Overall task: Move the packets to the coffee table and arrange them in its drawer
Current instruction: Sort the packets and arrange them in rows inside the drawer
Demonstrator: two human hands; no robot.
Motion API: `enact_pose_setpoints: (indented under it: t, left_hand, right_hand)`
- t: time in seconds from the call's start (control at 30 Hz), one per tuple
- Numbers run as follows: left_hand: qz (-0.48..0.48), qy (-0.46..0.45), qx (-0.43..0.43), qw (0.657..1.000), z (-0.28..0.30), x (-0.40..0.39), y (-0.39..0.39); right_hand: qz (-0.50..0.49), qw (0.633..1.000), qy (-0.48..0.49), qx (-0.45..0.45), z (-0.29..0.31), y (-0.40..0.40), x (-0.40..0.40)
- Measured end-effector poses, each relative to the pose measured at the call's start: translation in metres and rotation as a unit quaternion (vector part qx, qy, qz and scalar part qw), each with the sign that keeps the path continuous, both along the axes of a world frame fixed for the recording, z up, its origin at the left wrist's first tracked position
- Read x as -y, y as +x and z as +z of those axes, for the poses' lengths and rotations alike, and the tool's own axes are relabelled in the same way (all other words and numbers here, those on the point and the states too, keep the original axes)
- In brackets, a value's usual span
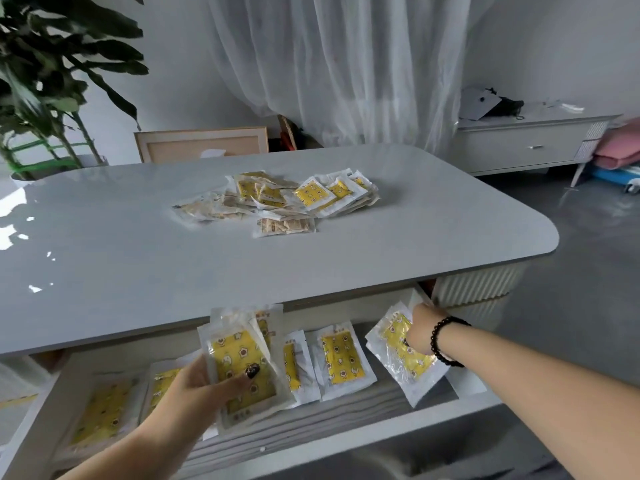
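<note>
Now the person fills the open drawer [346, 420] of the coffee table [138, 244] with packets.

Her left hand [194, 386] holds a small stack of yellow packets [242, 362] over the middle of the drawer, with the thumb curled on top of the stack and the other fingers hidden under it. The right hand [420, 329] pinches one yellow packet [403, 355] at the right end of the drawer, tilted and seemingly not yet lying flat. Several packets lie already in a row on the drawer bottom [343, 362]. A loose pile of packets [277, 199] waits on the table top, well apart from both hands. The step in hand seems to be the arranging; next, the right hand probably needs to lay its packet flat beside the row, and then take another one from the stack.
</note>
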State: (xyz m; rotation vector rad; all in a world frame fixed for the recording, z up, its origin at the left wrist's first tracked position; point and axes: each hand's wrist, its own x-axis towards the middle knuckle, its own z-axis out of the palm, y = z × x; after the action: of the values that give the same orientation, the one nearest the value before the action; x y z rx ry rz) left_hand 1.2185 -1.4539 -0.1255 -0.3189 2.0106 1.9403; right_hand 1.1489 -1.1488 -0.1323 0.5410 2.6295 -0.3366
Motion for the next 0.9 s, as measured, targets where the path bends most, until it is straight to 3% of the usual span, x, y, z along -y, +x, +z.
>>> enact_pose_setpoints:
  t: [0.17, 0.53, 0.77, 0.9]
  left_hand:
    - [0.008, 0.008, 0.046, 0.999, -0.005, -0.001, 0.004]
    - [0.007, 0.058, 0.097, 0.994, -0.012, 0.001, 0.003]
    - [0.029, 0.037, 0.085, 0.995, -0.016, 0.007, 0.003]
    - [0.019, 0.058, 0.088, 0.994, -0.011, 0.002, 0.004]
  right_hand:
    - [-0.063, 0.996, -0.064, -0.002, -0.01, 0.0, -0.008]
    - [-0.098, 0.993, -0.06, 0.026, -0.044, -0.017, 0.004]
    - [-0.066, 0.997, -0.039, 0.011, -0.056, -0.023, 0.01]
    - [0.008, 0.999, 0.052, 0.013, -0.045, -0.014, 0.016]
